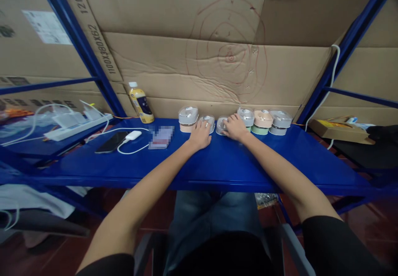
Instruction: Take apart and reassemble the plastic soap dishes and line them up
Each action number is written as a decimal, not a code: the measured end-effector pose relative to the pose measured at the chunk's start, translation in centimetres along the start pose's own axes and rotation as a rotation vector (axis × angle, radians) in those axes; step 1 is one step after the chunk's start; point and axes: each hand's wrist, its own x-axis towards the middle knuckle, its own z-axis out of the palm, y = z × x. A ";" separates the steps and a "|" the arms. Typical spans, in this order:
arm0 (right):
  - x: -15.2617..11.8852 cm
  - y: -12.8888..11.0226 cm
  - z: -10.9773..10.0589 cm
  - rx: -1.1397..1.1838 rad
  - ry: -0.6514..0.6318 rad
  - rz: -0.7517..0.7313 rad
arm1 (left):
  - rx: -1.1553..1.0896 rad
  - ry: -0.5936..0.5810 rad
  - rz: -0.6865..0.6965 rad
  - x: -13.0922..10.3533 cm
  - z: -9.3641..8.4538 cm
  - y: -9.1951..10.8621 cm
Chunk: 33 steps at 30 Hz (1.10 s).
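Observation:
Several small rounded containers with clear lids line the back of the blue shelf. My left hand (200,136) rests on a low clear-lidded container (209,120), its fingers over the lid. Just left of it stands a stack with a peach lower part (188,119). My right hand (235,127) has its fingers on another low container (221,126). Behind and beside that hand are a clear-and-green stack (246,117), a peach-and-green stack (262,122) and a grey stack (280,122). A gap separates my hands.
A yellow bottle (141,104) stands at the back left. Before it lie a dark phone (111,142), a white charger with a cable (133,135) and a blurred packet (161,138). Blue posts flank the shelf; cardboard stands behind. A power strip (77,127) is at left.

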 end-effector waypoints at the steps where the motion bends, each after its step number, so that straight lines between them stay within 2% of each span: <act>1: 0.3 0.2 0.6 0.030 0.025 0.019 | -0.003 0.018 0.014 -0.7 -0.2 0.2; 4: 0.7 0.6 1.7 0.103 0.094 0.061 | -0.027 0.104 0.004 -3.3 -0.8 0.8; 7: 0.4 0.2 1.4 0.092 0.122 0.060 | 0.036 0.206 -0.149 -5.4 -1.2 1.0; 9: -0.3 -0.4 0.4 0.113 0.141 0.034 | 0.059 0.209 -0.267 -6.1 -1.1 0.7; 11: -1.3 -1.1 -1.0 0.213 0.162 0.016 | 0.013 0.154 -0.312 -6.3 -1.0 0.1; 13: -2.6 -1.9 -2.3 0.371 0.162 -0.003 | -0.103 0.082 -0.234 -6.1 -1.0 -0.4; 17: -5.4 -3.2 -3.7 0.612 0.027 -0.125 | -0.396 -0.058 0.163 -5.9 -1.6 -0.7; 18: -6.0 -3.5 -3.8 0.635 -0.019 -0.140 | -0.455 -0.083 0.223 -6.0 -1.7 -0.5; 21: -7.1 -3.9 -4.1 0.669 -0.082 -0.119 | -0.597 -0.124 0.215 -6.3 -1.6 -0.1; 24: -7.7 -3.1 -4.6 0.728 -0.039 -0.093 | -0.715 -0.159 0.150 -6.6 -1.3 -0.3; 26: -8.1 -1.6 -4.8 0.804 0.007 -0.059 | -0.706 -0.159 0.177 -6.7 -1.4 -0.6; 30: -9.1 2.1 -4.5 0.878 0.101 0.180 | -0.571 -0.169 0.281 -6.8 -2.0 -0.8; 33: -9.5 4.0 -3.9 0.837 0.147 0.377 | -0.532 -0.149 0.276 -6.9 -2.2 -0.6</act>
